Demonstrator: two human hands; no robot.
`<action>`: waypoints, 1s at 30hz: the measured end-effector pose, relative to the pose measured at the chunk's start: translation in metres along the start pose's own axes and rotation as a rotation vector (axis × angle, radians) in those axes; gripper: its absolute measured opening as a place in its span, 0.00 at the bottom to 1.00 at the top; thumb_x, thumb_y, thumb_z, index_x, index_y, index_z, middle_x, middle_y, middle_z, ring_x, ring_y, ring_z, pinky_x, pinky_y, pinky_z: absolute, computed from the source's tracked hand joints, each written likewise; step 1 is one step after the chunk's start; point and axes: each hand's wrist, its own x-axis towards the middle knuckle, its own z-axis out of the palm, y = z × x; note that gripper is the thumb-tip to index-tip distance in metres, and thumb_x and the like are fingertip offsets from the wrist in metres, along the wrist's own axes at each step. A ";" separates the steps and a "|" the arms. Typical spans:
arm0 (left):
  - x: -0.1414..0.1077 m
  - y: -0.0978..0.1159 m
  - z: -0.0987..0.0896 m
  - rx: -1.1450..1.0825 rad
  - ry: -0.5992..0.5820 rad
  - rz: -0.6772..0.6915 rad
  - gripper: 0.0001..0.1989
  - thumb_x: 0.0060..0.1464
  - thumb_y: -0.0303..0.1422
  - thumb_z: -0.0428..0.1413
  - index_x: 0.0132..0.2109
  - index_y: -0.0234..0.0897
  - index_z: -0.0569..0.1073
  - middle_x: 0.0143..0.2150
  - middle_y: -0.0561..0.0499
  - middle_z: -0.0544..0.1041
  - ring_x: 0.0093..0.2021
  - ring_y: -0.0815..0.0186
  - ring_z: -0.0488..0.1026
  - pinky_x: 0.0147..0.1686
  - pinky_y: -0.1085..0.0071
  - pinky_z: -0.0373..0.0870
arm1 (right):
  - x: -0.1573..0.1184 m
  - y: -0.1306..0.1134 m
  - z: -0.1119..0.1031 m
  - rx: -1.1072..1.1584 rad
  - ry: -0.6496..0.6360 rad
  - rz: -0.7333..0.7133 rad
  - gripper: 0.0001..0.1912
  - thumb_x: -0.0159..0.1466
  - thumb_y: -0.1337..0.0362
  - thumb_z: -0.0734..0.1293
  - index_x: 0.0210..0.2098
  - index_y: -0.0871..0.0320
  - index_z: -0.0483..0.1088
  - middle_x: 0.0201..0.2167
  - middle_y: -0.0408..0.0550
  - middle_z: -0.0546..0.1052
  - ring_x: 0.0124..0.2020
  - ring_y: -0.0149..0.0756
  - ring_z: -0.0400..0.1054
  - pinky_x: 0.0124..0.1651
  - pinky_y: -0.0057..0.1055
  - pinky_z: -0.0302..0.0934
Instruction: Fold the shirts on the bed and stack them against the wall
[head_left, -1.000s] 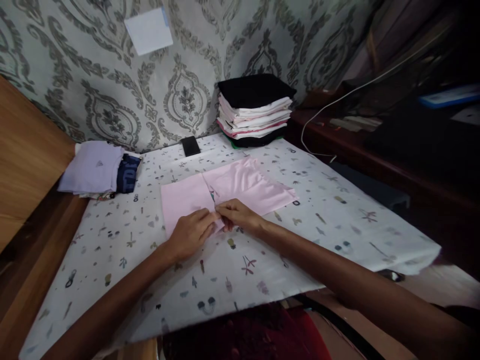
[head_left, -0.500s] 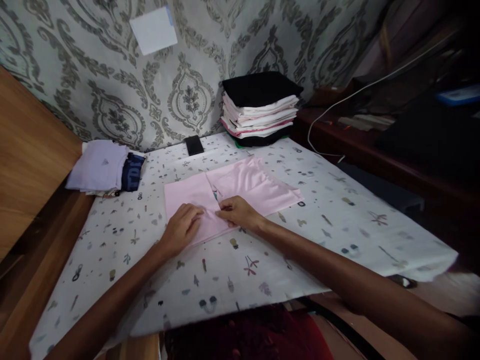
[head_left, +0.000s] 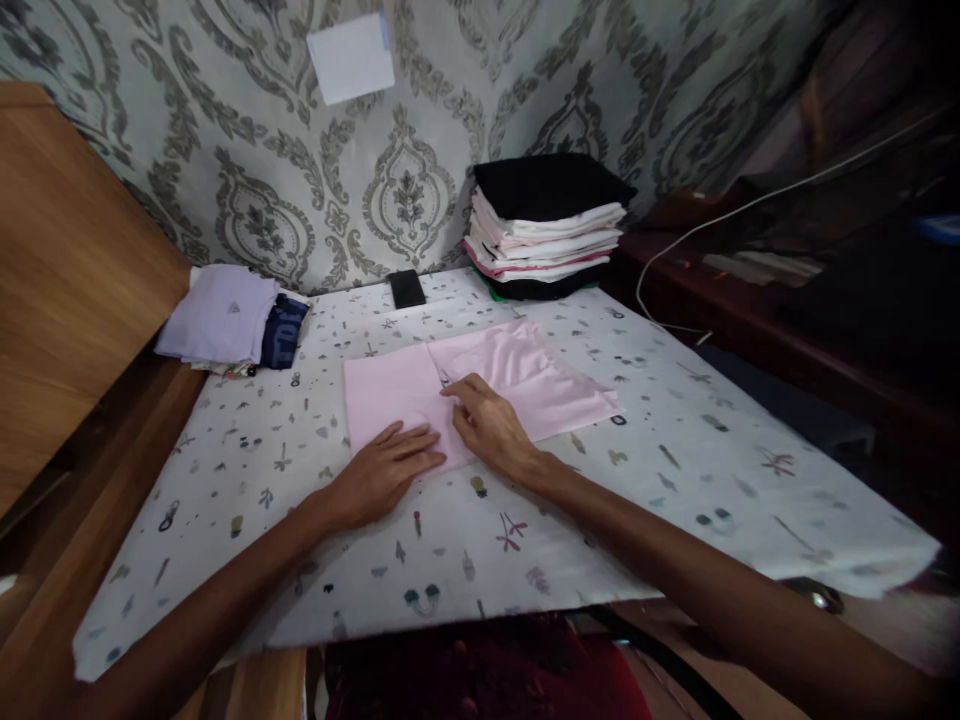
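Grand scrolling pattern across the back wall (head_left: 409, 200), and gloom swallowed the right!
High up sat a white card (head_left: 351, 60); a wooden panel (head_left: 82, 280) flanked the left, dark reddish furniture (head_left: 675, 272) stood opposite.

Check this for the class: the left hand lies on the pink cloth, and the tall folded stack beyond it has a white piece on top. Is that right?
Not quite: the top piece of the tall folded stack is black, as the head view shows. The rest holds: the left hand lies on the pink cloth, and the stack stands beyond it.
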 end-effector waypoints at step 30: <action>0.023 -0.067 -0.013 0.134 -0.070 -0.451 0.39 0.67 0.53 0.39 0.73 0.29 0.48 0.75 0.36 0.49 0.75 0.57 0.44 0.72 0.56 0.37 | 0.081 -0.015 0.046 -0.419 -0.285 -0.136 0.25 0.73 0.63 0.55 0.64 0.70 0.62 0.68 0.66 0.61 0.71 0.51 0.50 0.69 0.49 0.47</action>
